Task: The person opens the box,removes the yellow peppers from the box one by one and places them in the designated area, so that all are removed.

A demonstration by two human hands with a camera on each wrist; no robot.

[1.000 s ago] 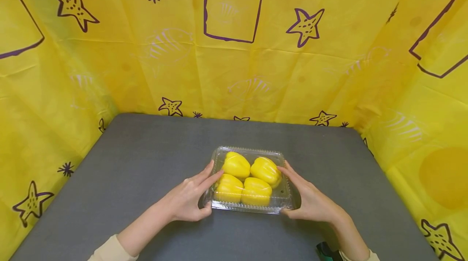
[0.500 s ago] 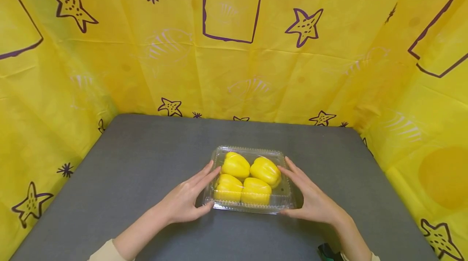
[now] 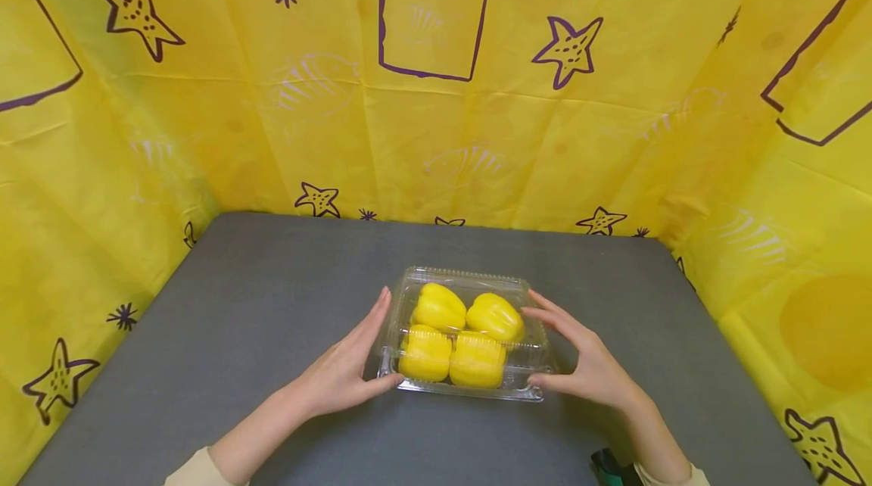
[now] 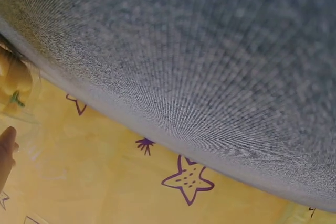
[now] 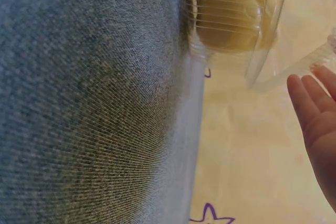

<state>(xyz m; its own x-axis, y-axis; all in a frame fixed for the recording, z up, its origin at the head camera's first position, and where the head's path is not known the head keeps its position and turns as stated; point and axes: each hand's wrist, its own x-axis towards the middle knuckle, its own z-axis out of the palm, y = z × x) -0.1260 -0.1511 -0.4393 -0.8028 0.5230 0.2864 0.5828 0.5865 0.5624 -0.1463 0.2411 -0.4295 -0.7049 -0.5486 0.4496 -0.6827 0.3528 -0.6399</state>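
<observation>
A clear plastic clamshell container (image 3: 470, 393) sits on the grey table, holding several yellow bell peppers (image 3: 438, 308). Its ridged lid (image 3: 466, 272) stands a little raised at the front, apart from the base. At the left side is my left hand (image 3: 344, 372), fingers straight beside the wall and thumb at the front left corner. My right hand (image 3: 593, 365) is at the right side, fingers extended along the lid's edge and thumb near the front right corner. In the right wrist view its straight fingers (image 5: 302, 98) show close to a clear plastic edge.
The grey table (image 3: 286, 266) stretches around the container. Yellow cloth (image 3: 436, 115) printed with starfish hangs behind it and along both sides. A dark green and black object (image 3: 606, 465) shows beside the right forearm at the bottom edge.
The lid's front has risen from the base. My left fingers have come away from the lid top to the left. My right hand has shifted slightly outward.
</observation>
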